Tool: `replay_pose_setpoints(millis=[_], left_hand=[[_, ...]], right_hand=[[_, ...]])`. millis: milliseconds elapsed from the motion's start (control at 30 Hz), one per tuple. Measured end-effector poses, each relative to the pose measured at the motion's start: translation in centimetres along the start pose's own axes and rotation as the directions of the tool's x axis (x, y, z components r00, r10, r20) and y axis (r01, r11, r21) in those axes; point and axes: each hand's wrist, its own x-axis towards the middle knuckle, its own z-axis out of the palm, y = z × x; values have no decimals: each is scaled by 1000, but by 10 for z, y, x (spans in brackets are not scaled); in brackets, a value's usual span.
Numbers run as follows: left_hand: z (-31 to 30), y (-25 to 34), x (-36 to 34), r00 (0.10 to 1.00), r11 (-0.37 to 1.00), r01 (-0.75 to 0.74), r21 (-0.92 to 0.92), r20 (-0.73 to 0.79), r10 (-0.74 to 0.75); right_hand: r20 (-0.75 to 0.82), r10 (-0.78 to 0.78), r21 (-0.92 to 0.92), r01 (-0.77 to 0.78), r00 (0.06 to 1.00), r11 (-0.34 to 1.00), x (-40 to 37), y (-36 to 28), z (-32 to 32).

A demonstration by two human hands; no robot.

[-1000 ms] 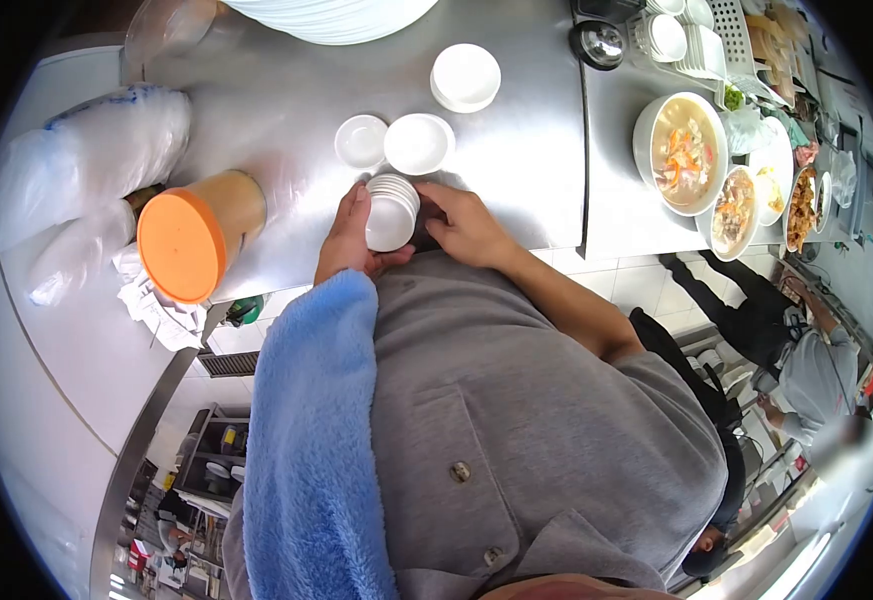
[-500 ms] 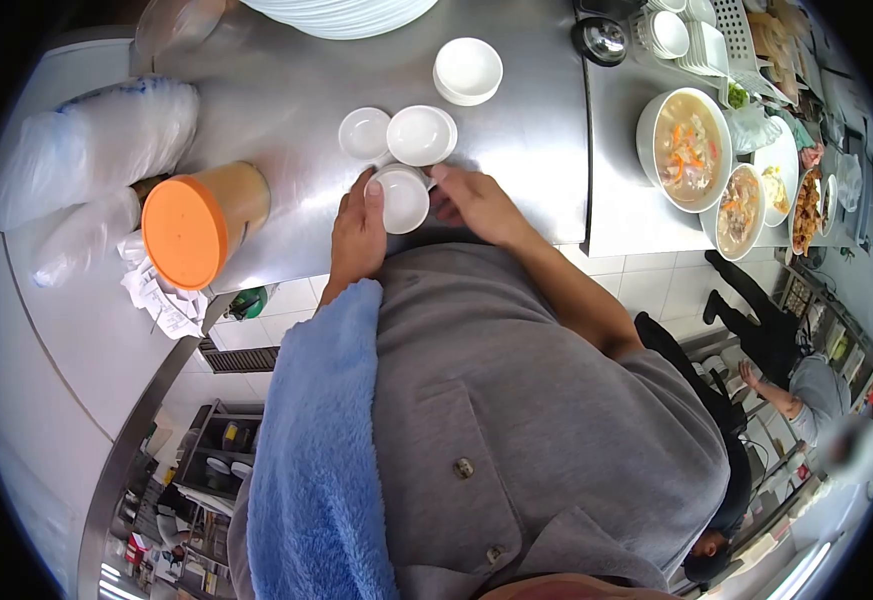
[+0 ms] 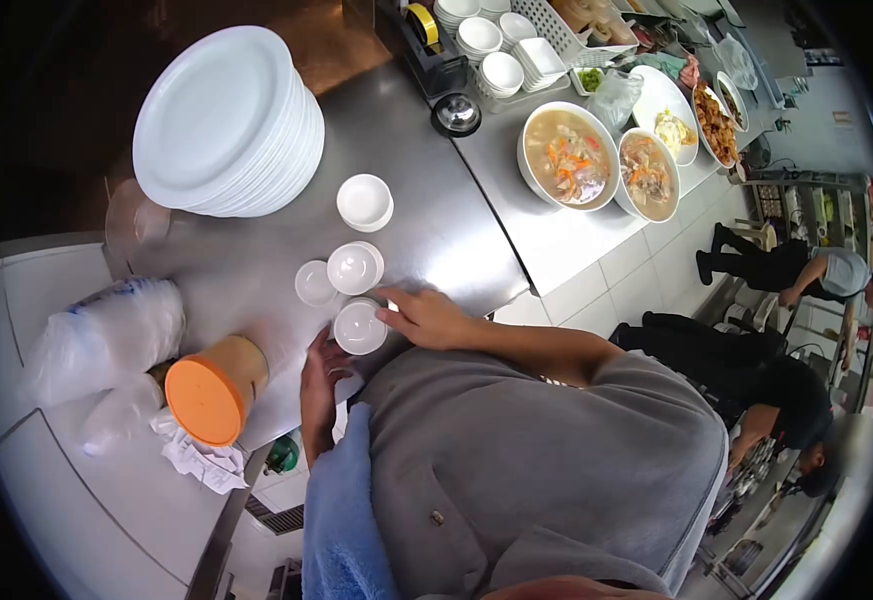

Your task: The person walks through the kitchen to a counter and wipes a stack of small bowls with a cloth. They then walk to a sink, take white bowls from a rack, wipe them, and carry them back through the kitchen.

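Nearest me on the steel counter (image 3: 426,225) stands a small white bowl (image 3: 360,328), apparently nested on another. My right hand (image 3: 431,320) reaches in from the right, index finger stretched out to the bowl's rim. Low on the opposite side is my left hand (image 3: 322,372), its fingers spread and the fingertips close by the bowl's edge. Just beyond sit a second pair of stacked bowls (image 3: 355,267) and a shallow small dish (image 3: 315,283). Farther back is another short stack of white bowls (image 3: 364,201).
A tall stack of white plates (image 3: 221,120) fills the back left. An orange-lidded tub (image 3: 206,400) and plastic bags (image 3: 111,340) stand at left. Soup bowls (image 3: 568,155), filled dishes (image 3: 714,125) and a call bell (image 3: 455,115) are right. Two people (image 3: 796,270) are farther right.
The view has turned, bringing the plate stack fully into sight. My left hand has drawn back from the bowl's side, and my right index finger now reaches its rim.
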Motion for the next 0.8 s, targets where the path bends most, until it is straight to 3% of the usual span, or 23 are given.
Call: replay_pose_setpoints(millis=[67,133,167,267,300,367,400,433,467,533,567,633,667,733,800], left_hand=[[-21,5,-21,993,995,-95,24,-75,96],[-42,17,-51,982,980,-184,79,-26,187],[-46,29,-69,946,949,-311,51,115,304],[-47,57,-111,667,772,-624,-120,432,607],[-43,66,-116,667,770,-627,-117,429,609],[-26,82,-116,301,573,-721,-389,569,765],[-19,66,-116,357,486,-743,-460,343,869],[-26,39,-125,561,564,-776,-283,98,822],[-27,27,-135,671,661,-741,-119,-185,718],[-30,15,-128,563,548,-824,-145,-105,820],[-45,0,-128,573,550,-812,-197,-85,815],[-55,-20,-134,578,562,-816,-138,-183,795],[-54,-24,-137,580,575,-812,-99,-245,777],[-42,-35,-147,583,633,-774,9,-382,717],[-31,-40,-153,571,701,-705,108,-500,651]], right_hand=[[-41,8,-52,-10,999,999,-12,-2,-10],[-88,-84,-2,84,993,996,-24,0,-14],[-93,-85,-2,85,992,996,-27,0,-16],[-94,-144,2,145,985,989,-32,-11,-22],[-112,-196,28,200,974,979,-33,-17,-23],[-122,-256,52,264,959,963,-33,-30,-25],[-109,-351,91,361,930,928,-33,-39,-24],[-102,-444,127,454,890,882,-31,-48,-25],[-41,-540,166,539,841,826,-30,-59,-25],[32,-730,219,708,683,671,-28,-86,-16],[52,-817,236,788,574,569,-28,-104,-8],[-112,-969,341,924,222,172,-30,-148,13],[-97,-971,384,908,217,164,-33,-167,29],[-212,-960,330,912,-181,-245,-48,-195,67],[103,-987,358,930,-125,-81,-42,-189,99]])
